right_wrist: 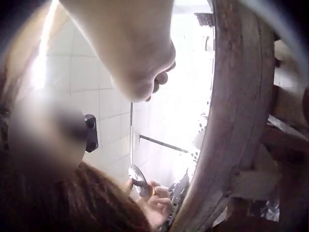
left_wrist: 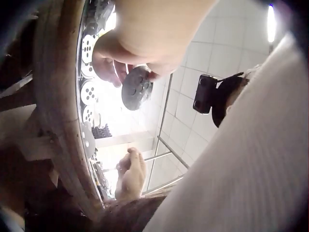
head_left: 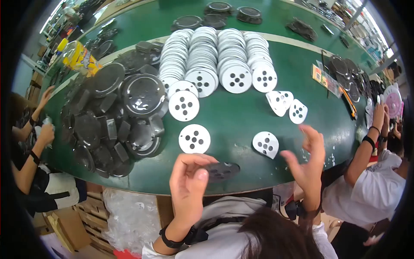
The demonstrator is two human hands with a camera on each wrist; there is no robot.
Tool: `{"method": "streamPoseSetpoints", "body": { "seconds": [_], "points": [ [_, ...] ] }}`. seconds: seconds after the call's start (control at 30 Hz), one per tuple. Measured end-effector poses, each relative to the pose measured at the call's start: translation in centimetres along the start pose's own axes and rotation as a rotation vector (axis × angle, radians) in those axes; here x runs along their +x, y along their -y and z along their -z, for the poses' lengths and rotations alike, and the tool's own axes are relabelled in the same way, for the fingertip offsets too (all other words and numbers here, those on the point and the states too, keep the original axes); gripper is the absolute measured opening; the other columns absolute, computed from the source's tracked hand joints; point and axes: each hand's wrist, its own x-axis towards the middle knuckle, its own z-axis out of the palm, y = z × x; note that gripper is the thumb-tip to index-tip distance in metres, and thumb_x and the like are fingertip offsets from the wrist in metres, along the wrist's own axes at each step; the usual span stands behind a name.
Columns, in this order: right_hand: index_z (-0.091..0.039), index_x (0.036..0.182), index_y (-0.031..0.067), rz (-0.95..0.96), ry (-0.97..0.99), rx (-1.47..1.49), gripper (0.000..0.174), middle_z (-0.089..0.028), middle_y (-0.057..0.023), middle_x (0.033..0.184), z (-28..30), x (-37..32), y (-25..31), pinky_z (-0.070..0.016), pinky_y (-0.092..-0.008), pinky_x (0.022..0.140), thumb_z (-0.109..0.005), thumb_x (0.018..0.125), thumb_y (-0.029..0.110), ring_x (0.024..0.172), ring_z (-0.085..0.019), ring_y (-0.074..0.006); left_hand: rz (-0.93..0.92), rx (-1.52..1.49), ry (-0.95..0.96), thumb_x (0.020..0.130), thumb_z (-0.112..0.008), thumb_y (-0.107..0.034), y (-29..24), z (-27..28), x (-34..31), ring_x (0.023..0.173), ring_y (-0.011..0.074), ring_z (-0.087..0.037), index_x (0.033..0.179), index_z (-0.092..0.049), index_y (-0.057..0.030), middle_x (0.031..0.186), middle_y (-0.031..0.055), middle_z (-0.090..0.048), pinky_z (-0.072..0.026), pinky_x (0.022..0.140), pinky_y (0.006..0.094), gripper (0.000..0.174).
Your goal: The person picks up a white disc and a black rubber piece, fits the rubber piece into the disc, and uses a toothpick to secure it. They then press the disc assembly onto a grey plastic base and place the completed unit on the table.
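Green tabletop (head_left: 228,116) beyond, left fingers (head_left: 189,159) partly hide a probably perforated disc (head_left: 225,171).

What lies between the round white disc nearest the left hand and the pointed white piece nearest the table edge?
Only bare green tabletop lies between the round disc and the pointed white piece, as the head view shows.
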Motion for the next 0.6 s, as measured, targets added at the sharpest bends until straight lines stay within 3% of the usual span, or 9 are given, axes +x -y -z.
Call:
{"method": "streamPoseSetpoints", "body": {
  "seconds": [0.03,0.07,0.13,0.2,0.27,0.37,0.43,0.47,0.6],
  "points": [
    [-0.049,0.087,-0.0005,0.087,-0.090,0.207,0.014,-0.045,-0.0061,0.066,-0.4,-0.6,-1.1,-0.0356,-0.0328,0.066,-0.052,0.087,0.013,0.059,-0.038,-0.0191,-0.082,-0.001,0.102,0.082,-0.055,-0.002,0.3,0.7,-0.2,0.092,0.0170,-0.052,0.103,-0.046,-0.0019,0.101,0.0131,-0.055,-0.0405,0.078,0.0283,0.023],
    [-0.049,0.087,-0.0005,0.097,-0.089,0.221,0.014,-0.045,-0.0061,0.066,-0.6,-1.7,-1.3,-0.0356,-0.0328,0.066,-0.052,0.087,0.013,0.059,-0.038,-0.0191,-0.094,-0.004,0.127,0.077,-0.061,0.000,0.5,1.1,-0.2,0.093,0.0172,-0.052,0.104,-0.046,-0.0025,0.102,0.0135,-0.054,-0.0404,0.076,0.0276,0.031],
    [-0.049,0.085,0.0005,-0.147,-0.041,0.738,0.017,-0.049,-0.0062,0.067,-1.3,-2.1,0.8,-0.0392,-0.0303,0.066,-0.039,0.093,0.010,0.058,-0.042,-0.0167,-0.116,0.012,0.156,0.072,-0.070,-0.005,0.7,1.4,-0.2,0.090,0.0155,-0.051,0.106,-0.047,-0.0031,0.105,0.0123,-0.054,-0.0401,0.074,0.0264,0.041],
    [-0.048,0.084,0.0006,0.075,0.096,0.789,0.018,-0.060,-0.0131,0.073,-2.6,-1.2,2.6,-0.0424,-0.0253,0.059,-0.036,0.094,0.008,0.063,-0.051,-0.0145,-0.142,0.069,0.185,0.069,-0.074,-0.009,0.3,1.5,0.0,0.086,0.0144,-0.049,0.107,-0.047,-0.0033,0.105,0.0107,-0.053,-0.0392,0.072,0.0256,0.047],
    [-0.046,0.089,0.0010,-0.018,0.231,0.999,0.013,-0.063,-0.0149,0.076,-3.2,-1.7,4.6,-0.0437,-0.0314,0.071,-0.034,0.093,0.004,0.060,-0.051,-0.0166,-0.167,0.127,0.218,0.065,-0.078,-0.012,-0.1,1.8,0.4,0.083,0.0134,-0.048,0.107,-0.048,-0.0034,0.105,0.0092,-0.052,-0.0384,0.070,0.0249,0.053],
    [-0.043,0.093,0.0020,-0.063,0.401,1.350,0.009,-0.057,-0.0195,0.092,-4.0,-1.7,5.6,-0.0411,-0.0322,0.080,-0.045,0.090,0.010,0.077,-0.051,-0.0182,-0.207,0.222,0.196,0.059,-0.082,-0.020,-0.5,2.5,0.8,0.078,0.0130,-0.044,0.108,-0.051,-0.0049,0.102,0.0058,-0.049,-0.0358,0.066,0.0244,0.060],
    [-0.042,0.092,0.0041,-0.130,0.643,1.534,0.029,-0.046,-0.0201,0.110,-3.9,-0.9,6.2,-0.0371,-0.0333,0.089,-0.061,0.082,0.023,0.100,-0.046,-0.0214,-0.231,0.273,0.223,0.058,-0.082,-0.019,-0.9,2.8,1.2,0.078,0.0134,-0.044,0.108,-0.051,-0.0053,0.103,0.0058,-0.049,-0.0358,0.066,0.0249,0.061],
    [-0.041,0.091,0.0053,-0.064,0.695,1.534,0.038,-0.045,-0.0201,0.115,-4.4,-0.7,6.2,-0.0338,-0.0346,0.093,-0.067,0.077,0.030,0.104,-0.045,-0.0233,-0.240,0.323,0.251,0.058,-0.082,-0.018,-1.1,3.0,1.3,0.079,0.0138,-0.044,0.109,-0.051,-0.0056,0.103,0.0057,-0.049,-0.0359,0.065,0.0255,0.061],
    [-0.044,0.087,0.0107,-0.052,0.815,1.578,0.039,-0.041,-0.0213,0.127,-5.4,-0.8,6.3,-0.0292,-0.0338,0.094,-0.073,0.072,0.031,0.104,-0.041,-0.0205,-0.250,0.314,0.269,0.059,-0.080,-0.016,-1.3,2.9,1.2,0.082,0.0154,-0.045,0.109,-0.051,-0.0056,0.104,0.0060,-0.049,-0.0359,0.067,0.0262,0.059]
  ]
}}
